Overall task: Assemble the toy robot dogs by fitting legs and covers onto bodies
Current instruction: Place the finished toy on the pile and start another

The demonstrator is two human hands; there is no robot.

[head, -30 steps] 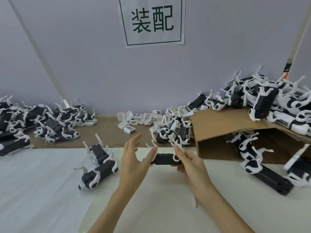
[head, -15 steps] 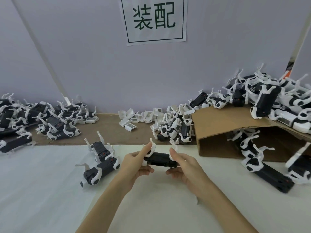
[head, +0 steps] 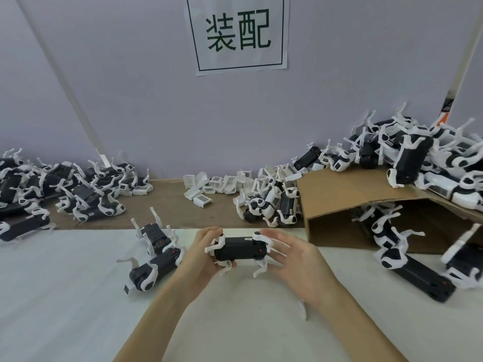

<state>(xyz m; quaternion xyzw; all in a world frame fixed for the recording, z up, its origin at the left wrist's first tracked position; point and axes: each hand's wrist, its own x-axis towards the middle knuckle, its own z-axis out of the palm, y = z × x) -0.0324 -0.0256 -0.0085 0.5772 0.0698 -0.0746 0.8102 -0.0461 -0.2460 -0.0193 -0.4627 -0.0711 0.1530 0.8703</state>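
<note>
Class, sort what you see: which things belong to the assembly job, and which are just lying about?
Job: dog body gripped by left hand; right hand open beside it; loose covers.
Lying about: cardboard box; wall sign.
</note>
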